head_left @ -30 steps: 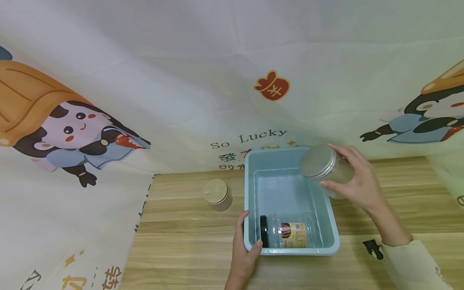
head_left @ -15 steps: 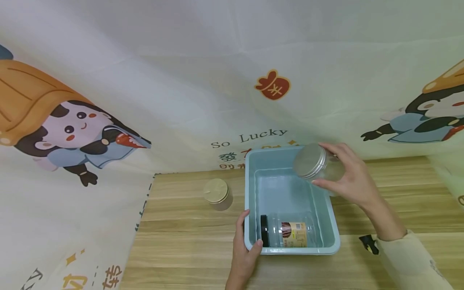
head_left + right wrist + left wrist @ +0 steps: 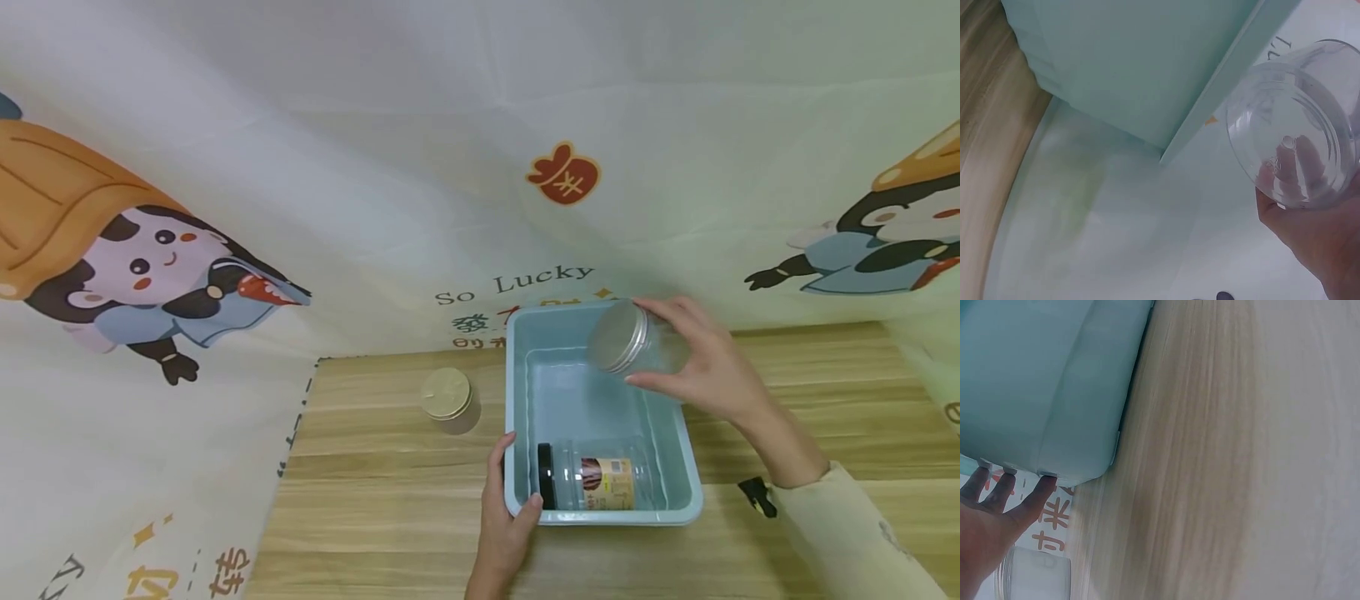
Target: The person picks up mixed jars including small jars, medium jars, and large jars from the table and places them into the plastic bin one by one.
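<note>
My right hand (image 3: 693, 362) grips a clear plastic jar with a silver lid (image 3: 626, 337), tilted on its side above the far right part of a light blue plastic bin (image 3: 517, 392). In the right wrist view the jar's clear base (image 3: 1294, 134) shows with my fingers (image 3: 1297, 162) seen through it, beside the bin's wall (image 3: 1129, 62). A black-lidded clear jar with an orange label (image 3: 592, 487) lies on its side in the bin's near end. My left hand (image 3: 506, 521) holds the bin's near left corner, thumb over the rim; its fingertips (image 3: 1007, 481) press the outer wall (image 3: 1041, 381).
A jar with a pale gold lid (image 3: 447, 398) stands on the wooden table (image 3: 375, 500) left of the bin. A printed cartoon cloth (image 3: 225, 250) hangs behind and drapes over the table's left side. A small black object (image 3: 753, 493) lies by my right sleeve (image 3: 855, 533).
My right hand has carried the silver-lidded jar leftward, from over the bin's right rim to above its far interior. The left hand and the bin have stayed put.
</note>
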### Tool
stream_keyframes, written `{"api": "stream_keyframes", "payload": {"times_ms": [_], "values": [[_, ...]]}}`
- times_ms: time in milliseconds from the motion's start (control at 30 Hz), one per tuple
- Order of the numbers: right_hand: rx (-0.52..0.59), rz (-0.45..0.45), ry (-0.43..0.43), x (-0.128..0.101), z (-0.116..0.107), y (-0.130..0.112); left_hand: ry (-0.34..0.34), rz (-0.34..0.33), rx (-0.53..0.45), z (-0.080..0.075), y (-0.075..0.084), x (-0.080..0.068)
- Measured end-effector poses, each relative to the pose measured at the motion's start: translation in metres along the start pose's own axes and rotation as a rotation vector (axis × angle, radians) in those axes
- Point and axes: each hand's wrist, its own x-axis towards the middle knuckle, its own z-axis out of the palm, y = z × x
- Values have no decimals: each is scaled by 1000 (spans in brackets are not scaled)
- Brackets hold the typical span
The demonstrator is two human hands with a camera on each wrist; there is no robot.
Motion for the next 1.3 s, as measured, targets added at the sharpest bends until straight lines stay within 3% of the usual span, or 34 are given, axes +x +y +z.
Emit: {"api": "stream_keyframes", "payload": {"times_ms": [233, 600, 1000, 1300], "values": [[-84, -19, -70, 13, 2, -4, 3, 12, -9, 0, -3, 0], [-83, -53, -102, 14, 6, 1, -7, 14, -18, 2, -4, 0], [-94, -130, -161, 21, 20, 5, 15, 69, -16, 1, -6, 0], [-129, -102, -222, 21, 26, 3, 20, 90, -12, 4, -5, 1]]}}
